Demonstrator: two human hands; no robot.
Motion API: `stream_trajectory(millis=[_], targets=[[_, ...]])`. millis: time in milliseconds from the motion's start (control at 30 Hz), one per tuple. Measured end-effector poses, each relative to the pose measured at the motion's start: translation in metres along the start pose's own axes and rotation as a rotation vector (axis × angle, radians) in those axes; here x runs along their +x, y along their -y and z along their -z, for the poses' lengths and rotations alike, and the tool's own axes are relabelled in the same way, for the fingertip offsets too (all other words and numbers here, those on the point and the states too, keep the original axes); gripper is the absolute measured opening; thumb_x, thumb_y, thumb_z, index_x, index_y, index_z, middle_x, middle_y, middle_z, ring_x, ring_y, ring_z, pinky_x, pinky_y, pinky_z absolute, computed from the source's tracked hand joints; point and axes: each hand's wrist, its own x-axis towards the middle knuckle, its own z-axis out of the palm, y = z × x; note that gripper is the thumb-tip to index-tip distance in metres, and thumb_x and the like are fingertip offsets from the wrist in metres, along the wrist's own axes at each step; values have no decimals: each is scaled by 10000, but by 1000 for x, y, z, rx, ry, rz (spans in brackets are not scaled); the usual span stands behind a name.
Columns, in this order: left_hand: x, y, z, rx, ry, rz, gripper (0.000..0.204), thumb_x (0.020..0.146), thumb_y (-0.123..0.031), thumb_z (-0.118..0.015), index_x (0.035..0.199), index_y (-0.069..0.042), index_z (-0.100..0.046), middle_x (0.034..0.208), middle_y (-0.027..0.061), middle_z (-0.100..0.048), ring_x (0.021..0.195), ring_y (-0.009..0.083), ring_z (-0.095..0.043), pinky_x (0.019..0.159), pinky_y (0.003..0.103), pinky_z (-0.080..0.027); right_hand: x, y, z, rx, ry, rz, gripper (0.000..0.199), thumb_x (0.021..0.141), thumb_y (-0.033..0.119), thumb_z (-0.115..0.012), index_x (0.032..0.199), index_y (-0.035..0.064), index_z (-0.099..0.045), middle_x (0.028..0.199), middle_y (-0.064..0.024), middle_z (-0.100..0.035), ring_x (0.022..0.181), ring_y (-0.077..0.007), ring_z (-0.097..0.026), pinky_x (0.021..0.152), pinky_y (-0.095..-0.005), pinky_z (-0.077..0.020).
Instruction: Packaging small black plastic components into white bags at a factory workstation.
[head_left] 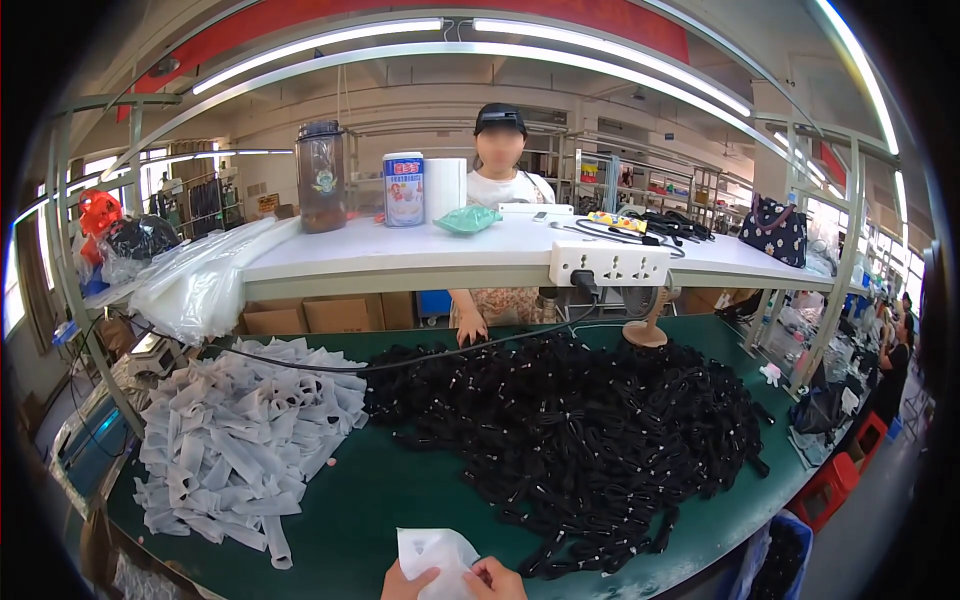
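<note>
Near the front edge of the table, a whitish translucent plastic bag [437, 548] is held between my two hands. My left hand [407, 581] grips its left side with the thumb on top. On the right side of the bag, my right hand [494, 579] pinches it with bent fingers. A faint grey patch shows on the bag; whether anything lies inside cannot be made out. Ahead and to the right spreads a big heap of coiled black cables [600, 430]. To the left lies a pile of similar whitish bags [240, 430], several of them rolled around dark contents.
The green table [400, 480] stands below a white shelf [380, 262] carrying a power strip [610, 265], a brown bottle [321, 180], a can [404, 190] and plastic sheeting [205, 285]. A small fan [645, 332] stands behind the cables. Across the table, another person's hand [472, 326] touches the heap.
</note>
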Motion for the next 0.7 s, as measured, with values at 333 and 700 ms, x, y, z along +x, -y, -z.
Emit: stream_trajectory(millis=[333,700], targets=[[-18,0,-19,-273,-86,40,648,801,-74,-783,1362,49,-485,1262,143,-606,1148,241,-583,973,358,-474,-5,-16,16,-59,115,-90,263,873,192,-688,1062,26,-611,879,-210,-671,802,-374,-662,692,-440,-508],[-20,15,-31,-278,-156,-2,639,802,-49,-780,1360,44,-482,1266,140,-608,1142,243,-588,986,367,-475,-14,-2,28,-462,-172,426,155,794,64,-681,941,20,-665,922,-187,-627,823,-372,-635,718,-410,-508]])
